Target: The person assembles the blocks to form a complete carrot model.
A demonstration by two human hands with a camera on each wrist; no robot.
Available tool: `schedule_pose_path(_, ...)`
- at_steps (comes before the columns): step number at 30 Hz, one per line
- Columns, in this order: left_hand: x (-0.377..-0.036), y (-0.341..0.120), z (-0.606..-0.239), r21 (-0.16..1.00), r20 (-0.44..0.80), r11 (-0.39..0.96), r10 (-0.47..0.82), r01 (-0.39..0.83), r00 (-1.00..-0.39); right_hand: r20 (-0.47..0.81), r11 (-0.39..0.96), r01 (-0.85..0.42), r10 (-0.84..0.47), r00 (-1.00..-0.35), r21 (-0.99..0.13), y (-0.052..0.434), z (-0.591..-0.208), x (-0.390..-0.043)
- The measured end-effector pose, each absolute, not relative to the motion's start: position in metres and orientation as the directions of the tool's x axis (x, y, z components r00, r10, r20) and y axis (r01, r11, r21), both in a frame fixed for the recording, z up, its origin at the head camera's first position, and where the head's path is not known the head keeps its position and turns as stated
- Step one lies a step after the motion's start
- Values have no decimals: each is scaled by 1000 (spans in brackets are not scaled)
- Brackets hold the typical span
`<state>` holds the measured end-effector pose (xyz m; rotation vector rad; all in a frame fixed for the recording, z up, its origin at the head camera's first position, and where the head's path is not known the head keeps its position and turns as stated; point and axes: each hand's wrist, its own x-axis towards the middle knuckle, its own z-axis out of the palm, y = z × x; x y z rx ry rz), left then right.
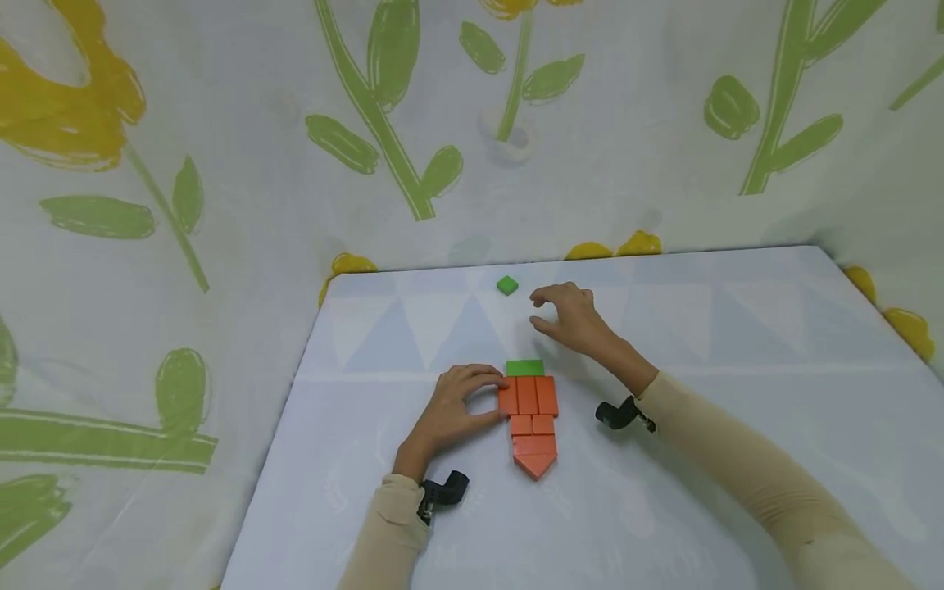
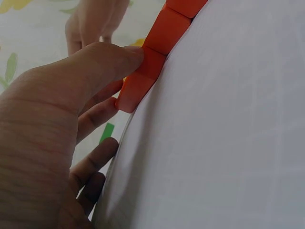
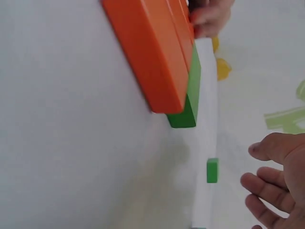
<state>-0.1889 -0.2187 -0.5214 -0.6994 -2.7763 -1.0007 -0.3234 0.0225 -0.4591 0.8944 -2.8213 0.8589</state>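
Orange blocks (image 1: pixel 527 397) lie side by side in a flat arrowlike shape on the table, tapering to a point (image 1: pixel 536 465) toward me. A green rectangular block (image 1: pixel 524 367) sits against their far end. My left hand (image 1: pixel 450 408) pinches the leftmost orange block (image 1: pixel 508 397) between thumb and index finger; its thumb (image 2: pixel 127 56) presses the block's side in the left wrist view. Farther off, a small green block (image 1: pixel 507 285) lies alone. My right hand (image 1: pixel 571 318) is raised just right of it, fingers bent loosely and apart, holding nothing.
The white table (image 1: pixel 664 492) has a pale triangle pattern, and its far edge meets a cloth (image 1: pixel 243 164) printed with green leaves and yellow flowers. Black wrist cameras (image 1: pixel 446 490) stick out from both wrists close over the tabletop.
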Motion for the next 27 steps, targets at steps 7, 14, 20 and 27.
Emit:
schedule_pose_path(7, -186, -219, -522, 583, 242, 678, 382, 448, -892, 195, 706, -481, -450, -871, -519, 1, -466, -364)
schedule_pose_path(14, -185, -218, -521, 596, 242, 672, 374, 441, -896, 111, 734, -388, -397, -911, -557, -20, -474, -391)
schedule_pose_path(20, -186, -216, -521, 575, 255, 676, 389, 462, -885, 55, 796, -326, -348, -936, -510, -29, -477, -399)
schedule_pose_path(27, -187, -219, -518, 559, 248, 690, 389, 459, -887, 67, 791, -341, -358, -931, -508, -35, -477, -402)
